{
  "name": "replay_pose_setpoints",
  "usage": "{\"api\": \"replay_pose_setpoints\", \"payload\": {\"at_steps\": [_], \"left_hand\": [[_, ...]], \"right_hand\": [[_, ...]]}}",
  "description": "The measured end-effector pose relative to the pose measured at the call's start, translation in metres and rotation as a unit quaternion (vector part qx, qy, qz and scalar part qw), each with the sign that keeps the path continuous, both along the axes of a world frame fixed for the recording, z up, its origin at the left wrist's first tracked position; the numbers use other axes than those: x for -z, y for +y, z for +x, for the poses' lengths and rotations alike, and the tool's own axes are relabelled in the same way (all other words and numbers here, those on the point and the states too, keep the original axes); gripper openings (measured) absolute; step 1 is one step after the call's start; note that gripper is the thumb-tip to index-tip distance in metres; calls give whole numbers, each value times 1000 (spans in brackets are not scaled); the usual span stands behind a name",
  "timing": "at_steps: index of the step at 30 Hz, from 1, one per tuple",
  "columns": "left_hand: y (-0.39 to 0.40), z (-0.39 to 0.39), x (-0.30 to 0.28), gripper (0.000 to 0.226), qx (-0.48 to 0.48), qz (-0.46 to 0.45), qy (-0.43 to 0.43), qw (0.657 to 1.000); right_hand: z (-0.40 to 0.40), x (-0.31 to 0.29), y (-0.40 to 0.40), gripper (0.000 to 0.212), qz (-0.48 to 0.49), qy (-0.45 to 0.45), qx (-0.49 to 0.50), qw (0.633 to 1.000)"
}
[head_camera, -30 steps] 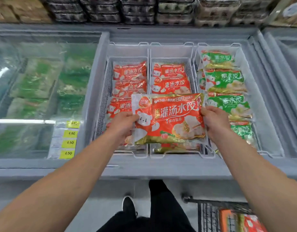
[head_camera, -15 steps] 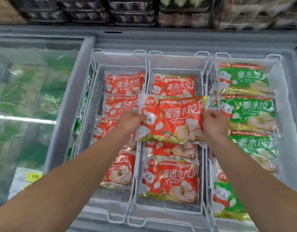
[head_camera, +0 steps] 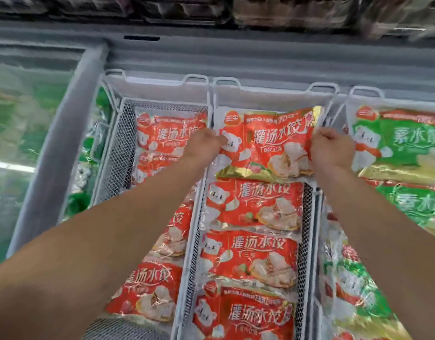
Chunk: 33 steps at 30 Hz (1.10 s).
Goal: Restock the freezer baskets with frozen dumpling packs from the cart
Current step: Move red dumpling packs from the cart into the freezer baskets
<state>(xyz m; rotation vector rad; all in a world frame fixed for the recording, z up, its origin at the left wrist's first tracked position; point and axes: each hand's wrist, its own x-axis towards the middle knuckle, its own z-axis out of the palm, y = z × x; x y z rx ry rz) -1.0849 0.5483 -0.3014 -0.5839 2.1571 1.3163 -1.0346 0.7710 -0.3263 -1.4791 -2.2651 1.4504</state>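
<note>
While both bare forearms reached out over the freezer, the nearest things in view were the red packs lying in the white mesh baskets. The middle basket (head_camera: 307, 241) held a row of red packs (head_camera: 250, 256) running from the near edge toward the far wall, each lying flat with its print upright to the viewer and overlapping the next. The left basket (head_camera: 113, 153) held more red packs (head_camera: 150, 290), partly hidden under the left forearm. The right basket (head_camera: 366, 90) held green packs (head_camera: 407, 148), laid flat in the same way.

Farther out, the held red pack (head_camera: 268, 143) sat at the far end of the middle basket, over the row. Its long axis ran left to right, its top edge pointed toward the far wall, and its gold bottom edge faced the viewer. The left hand (head_camera: 204, 143) pinched the pack's left edge, fingers curled. The right hand (head_camera: 331, 148) gripped the right edge, where the upper corner was crumpled. Each grip was closed on the pack.

Beyond the baskets ran the grey freezer rim (head_camera: 236, 57). To the left, a glass lid (head_camera: 27, 119) covered green goods, blurred.
</note>
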Motion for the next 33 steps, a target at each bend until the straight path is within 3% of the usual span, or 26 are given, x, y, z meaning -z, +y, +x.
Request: {"api": "replay_pose_setpoints", "payload": {"at_steps": [2, 4, 7, 9, 23, 33], "left_hand": [[4, -11, 1, 28, 1, 8, 17, 1000], [3, -15, 3, 24, 19, 7, 29, 999], [-4, -2, -2, 52, 48, 5, 32, 998], [-10, 11, -12, 59, 54, 11, 32, 998], [-106, 189, -148, 57, 185, 7, 120, 975], [-206, 331, -178, 51, 284, 4, 182, 942]], "right_hand": [[-7, 7, 4, 37, 31, -20, -57, 998], [-2, 7, 5, 48, 33, -35, -102, 994], [18, 2, -5, 49, 12, -48, -158, 986], [32, -8, -17, 49, 19, -57, -187, 981], [210, -141, -133, 47, 62, 3, -255, 965], [376, -181, -242, 52, 143, 6, -235, 961]]}}
